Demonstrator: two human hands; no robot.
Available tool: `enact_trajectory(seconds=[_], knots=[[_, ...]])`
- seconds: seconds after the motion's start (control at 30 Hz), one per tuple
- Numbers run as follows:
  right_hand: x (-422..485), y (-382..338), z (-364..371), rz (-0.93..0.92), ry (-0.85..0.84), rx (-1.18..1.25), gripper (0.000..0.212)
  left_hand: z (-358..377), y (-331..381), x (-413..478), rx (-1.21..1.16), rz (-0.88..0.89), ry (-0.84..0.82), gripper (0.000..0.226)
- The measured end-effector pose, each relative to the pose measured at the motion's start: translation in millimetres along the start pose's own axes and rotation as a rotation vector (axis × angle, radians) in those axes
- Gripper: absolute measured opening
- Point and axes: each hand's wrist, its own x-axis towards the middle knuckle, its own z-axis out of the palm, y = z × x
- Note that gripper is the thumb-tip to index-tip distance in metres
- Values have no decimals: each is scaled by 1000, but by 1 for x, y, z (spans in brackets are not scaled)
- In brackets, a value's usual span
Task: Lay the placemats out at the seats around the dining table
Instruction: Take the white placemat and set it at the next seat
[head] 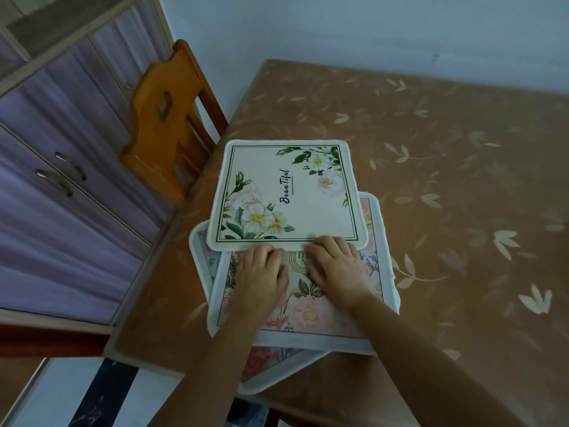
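Three placemats in one stack: a cream placemat, a pink placemat and a bottom placemat (only its corners show). Two hands: left hand, right hand. One table. One wooden chair. One cabinet with two bar handles.
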Motion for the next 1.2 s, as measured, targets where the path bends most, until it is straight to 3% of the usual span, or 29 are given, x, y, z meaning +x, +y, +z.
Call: enact_trajectory(seconds=[0.23, 0.6, 0.93, 1.2], knots=[[21, 3, 5, 54, -39, 109, 21, 8, -11, 24, -132, -116, 1, 31], [32, 1, 7, -2, 100, 88, 14, 13, -12, 39, -138, -45, 23, 22], [24, -4, 3, 145, 86, 282, 12, 6, -6, 38, -429, -257, 70, 11], [-19, -21, -15, 298, -59, 385, 7, -16, 2, -10, -468, -333, -118, 8]])
